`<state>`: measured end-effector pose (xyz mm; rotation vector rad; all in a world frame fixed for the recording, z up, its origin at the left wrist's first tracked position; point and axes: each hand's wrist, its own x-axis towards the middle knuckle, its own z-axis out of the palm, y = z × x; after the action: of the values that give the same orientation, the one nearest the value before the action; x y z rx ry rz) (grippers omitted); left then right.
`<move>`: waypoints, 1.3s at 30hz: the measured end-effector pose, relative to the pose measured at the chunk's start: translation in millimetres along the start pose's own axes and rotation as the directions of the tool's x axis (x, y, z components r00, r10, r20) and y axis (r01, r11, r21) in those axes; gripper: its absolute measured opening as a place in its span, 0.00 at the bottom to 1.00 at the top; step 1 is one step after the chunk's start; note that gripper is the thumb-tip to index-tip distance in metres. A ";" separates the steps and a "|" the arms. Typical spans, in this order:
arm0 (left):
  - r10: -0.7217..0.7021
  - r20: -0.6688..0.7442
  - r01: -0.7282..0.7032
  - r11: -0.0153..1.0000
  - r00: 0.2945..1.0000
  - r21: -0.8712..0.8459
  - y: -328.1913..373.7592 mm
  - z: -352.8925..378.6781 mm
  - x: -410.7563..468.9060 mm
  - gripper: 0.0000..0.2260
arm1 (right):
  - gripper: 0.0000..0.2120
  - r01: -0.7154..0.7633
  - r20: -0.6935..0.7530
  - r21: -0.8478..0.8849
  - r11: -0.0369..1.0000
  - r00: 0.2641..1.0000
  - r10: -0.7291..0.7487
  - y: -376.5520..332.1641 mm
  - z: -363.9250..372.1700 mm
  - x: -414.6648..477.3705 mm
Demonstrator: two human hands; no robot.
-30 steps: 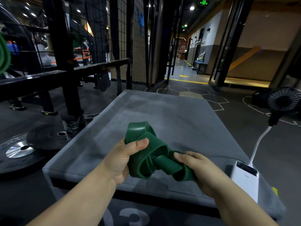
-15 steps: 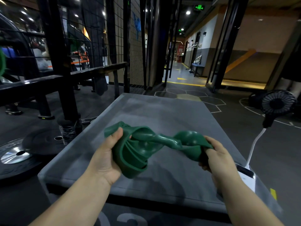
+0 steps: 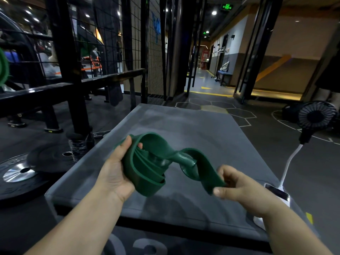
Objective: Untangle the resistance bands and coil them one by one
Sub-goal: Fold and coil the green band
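A wide dark green resistance band (image 3: 158,168) hangs twisted in the air between both hands, above the grey padded box (image 3: 185,126). My left hand (image 3: 117,172) grips the bundled loops at the band's left end, thumb over the top. My right hand (image 3: 239,188) pinches the free right end of the band between thumb and fingers. A twist sits in the middle of the band, between the two hands.
A white power bank (image 3: 277,194) with a cabled black fan (image 3: 316,116) sits at the box's right edge. Black weight plates (image 3: 24,172) lie on the floor at left, beside a black rack (image 3: 70,85). Another green band (image 3: 3,67) shows at far left.
The bunched band was pulled apart sideways into a twisted length. My right hand has since dropped lower, and the band's right end has opened into a flatter strip.
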<state>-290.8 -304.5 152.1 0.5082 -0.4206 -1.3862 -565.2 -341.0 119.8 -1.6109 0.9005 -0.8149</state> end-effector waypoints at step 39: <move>-0.321 0.076 0.218 0.780 0.944 0.587 -17.4 7.1 -17.1 0.09 | 0.27 0.229 -0.058 -0.888 0.400 0.804 -0.591 -4.9 39.9 9.9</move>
<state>-311.4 -290.1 148.3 0.9779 -0.9561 -1.5838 -525.2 -330.5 117.2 -2.7334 1.3101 -1.1508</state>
